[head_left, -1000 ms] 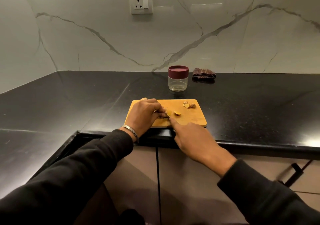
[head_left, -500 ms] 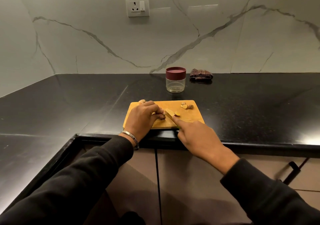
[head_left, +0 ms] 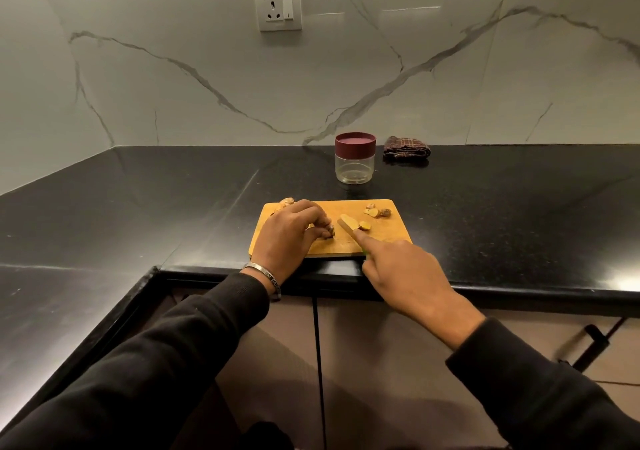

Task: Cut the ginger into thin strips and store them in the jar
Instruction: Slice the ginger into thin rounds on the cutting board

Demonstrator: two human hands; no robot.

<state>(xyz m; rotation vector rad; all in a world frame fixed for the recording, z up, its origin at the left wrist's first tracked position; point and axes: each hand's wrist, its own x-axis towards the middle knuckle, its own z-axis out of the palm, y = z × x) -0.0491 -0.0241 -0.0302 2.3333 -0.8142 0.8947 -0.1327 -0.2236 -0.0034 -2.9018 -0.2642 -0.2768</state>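
Yellow-fleshed ginger slices (head_left: pixel 356 223) lie mid-board on the rectangular wooden cutting board (head_left: pixel 388 231), one resting on the flat of the small knife blade (head_left: pixel 346 228). The right hand (head_left: pixel 398 269) is closed around the knife's handle, forefinger stretched along the blade's back. The left hand (head_left: pixel 292 233) is curled, fingertips pinning a brown-skinned ginger piece (head_left: pixel 330 233) to the board. More ginger scraps (head_left: pixel 377 212) sit near the far right corner. Beyond the board stands the clear plastic jar (head_left: pixel 354 169) with its maroon lid (head_left: pixel 355 141) on, a folded checked cloth (head_left: pixel 406 148) beside it on the black stone counter (head_left: pixel 138 207).
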